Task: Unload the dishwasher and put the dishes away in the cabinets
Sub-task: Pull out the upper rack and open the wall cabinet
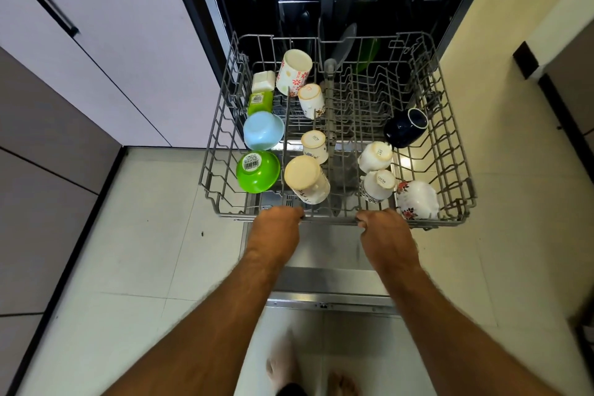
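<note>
Rack (448, 125) front rail gripped by left hand (278, 228), right hand (384, 231).

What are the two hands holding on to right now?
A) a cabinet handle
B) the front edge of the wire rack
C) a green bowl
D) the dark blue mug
B: the left hand and the right hand both curl their fingers round the front edge of the wire rack, while the green bowl and dark blue mug sit untouched inside it.
</note>
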